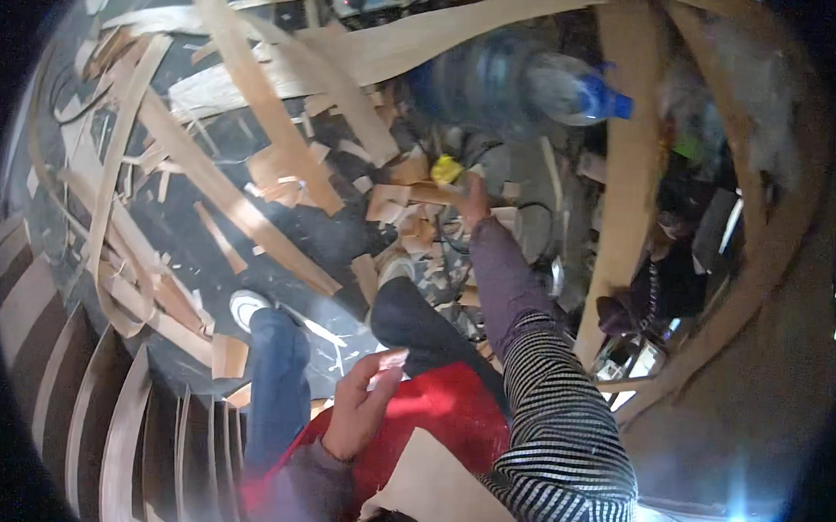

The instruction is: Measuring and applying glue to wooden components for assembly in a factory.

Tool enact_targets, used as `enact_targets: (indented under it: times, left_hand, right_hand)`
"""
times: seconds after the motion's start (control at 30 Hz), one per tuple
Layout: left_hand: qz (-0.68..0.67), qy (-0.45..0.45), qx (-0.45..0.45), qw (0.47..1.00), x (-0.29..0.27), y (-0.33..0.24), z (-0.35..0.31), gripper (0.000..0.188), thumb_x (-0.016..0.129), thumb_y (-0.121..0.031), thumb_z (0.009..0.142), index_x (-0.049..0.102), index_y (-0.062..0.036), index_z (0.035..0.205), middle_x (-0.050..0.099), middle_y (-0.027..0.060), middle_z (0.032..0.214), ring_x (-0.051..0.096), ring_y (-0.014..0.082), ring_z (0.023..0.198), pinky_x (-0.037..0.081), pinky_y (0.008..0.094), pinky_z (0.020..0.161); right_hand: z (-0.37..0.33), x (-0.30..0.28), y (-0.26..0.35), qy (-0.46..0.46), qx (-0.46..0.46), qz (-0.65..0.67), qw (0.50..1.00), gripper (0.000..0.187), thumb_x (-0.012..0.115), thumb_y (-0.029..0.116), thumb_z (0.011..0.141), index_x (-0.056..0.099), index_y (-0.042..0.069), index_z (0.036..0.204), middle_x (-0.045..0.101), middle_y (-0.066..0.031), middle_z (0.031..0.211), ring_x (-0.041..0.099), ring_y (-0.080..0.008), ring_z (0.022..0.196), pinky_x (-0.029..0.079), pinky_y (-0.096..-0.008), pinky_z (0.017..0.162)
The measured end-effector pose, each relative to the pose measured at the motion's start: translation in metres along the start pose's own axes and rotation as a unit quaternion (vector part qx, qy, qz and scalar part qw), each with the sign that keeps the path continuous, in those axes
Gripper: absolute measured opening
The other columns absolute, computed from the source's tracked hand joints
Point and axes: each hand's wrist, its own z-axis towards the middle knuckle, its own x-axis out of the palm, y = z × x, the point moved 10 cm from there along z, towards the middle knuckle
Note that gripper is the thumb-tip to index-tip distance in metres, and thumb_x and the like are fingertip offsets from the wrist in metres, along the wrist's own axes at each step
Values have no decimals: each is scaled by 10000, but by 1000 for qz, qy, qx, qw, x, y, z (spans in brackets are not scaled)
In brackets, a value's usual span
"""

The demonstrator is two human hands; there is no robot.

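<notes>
My right hand (473, 200) reaches out over the littered floor. Its fingers are closed at a small bright yellow object (447, 169) whose kind I cannot make out. Nearer my body, over the red cloth (450, 405) on my lap, my left hand (362, 402) is pinched around a small, pale, shiny piece (392, 359), too small to name. A pale sheet like wood veneer (438, 487) lies across the lap at the lower edge. Scraps of thin wood (417, 231) lie under and around the right hand.
Long curling veneer strips (227, 194) cover the floor at left. A large blue water bottle (479, 84) lies on its side beyond the right hand. An upright strip (623, 176) stands at right, near cables and dark items. Several sheets (127, 426) stand on edge at lower left.
</notes>
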Motion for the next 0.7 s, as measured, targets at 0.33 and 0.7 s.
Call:
enact_targets:
  times: [0.33,0.7]
  left_hand:
    - [27,-24,25,999,-26,4,-12,282,536,-137,993,609,-3,1230,646,60,1098,559,122,988,447,273,878]
    - [9,1,43,999,29,-11,9,268,562,-149,991,621,17,1193,664,94,1127,596,147,1059,463,286,914]
  right_hand:
    - [25,88,28,96,185,286,935,720,863,154,640,433,15,1200,601,-117,1029,594,-237,926,518,-395,813]
    - [-114,-145,-9,-60,126,400,906,727,825,133,717,423,53,1317,558,-80,1104,588,-201,983,522,-345,813]
